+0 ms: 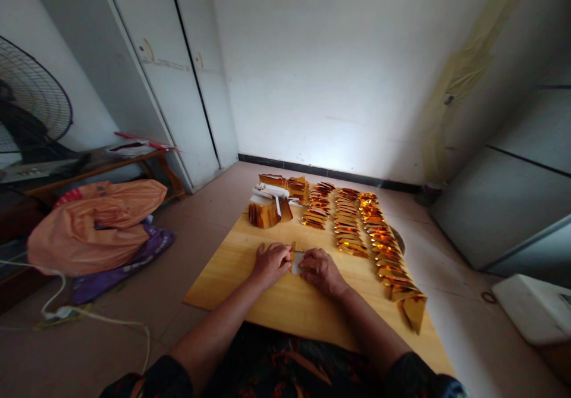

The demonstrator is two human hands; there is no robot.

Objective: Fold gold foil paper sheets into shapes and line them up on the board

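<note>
On the wooden board, a small sheet of gold foil paper (296, 263) lies between my hands, pale side up, with a gold strip along its left edge. My left hand (271, 262) has its fingers curled and pinched on that left edge. From the other side, my right hand (325, 272) bends its fingers over the paper's right edge, and its fingertips are partly hidden. Beyond them sits a curved stack of gold paper (263, 215) with white paper rolls (271, 191) on it. Folded gold foil pieces (350, 222) stand in overlapping rows to the right.
The wooden board (285, 312) is right in front of my body. A pale wall (330, 77) and grey cabinet (151, 59) stand behind. Leftward are a fan (33, 97), an orange bag (98, 225) and a cable (113, 322); a white box (533, 309) is at right.
</note>
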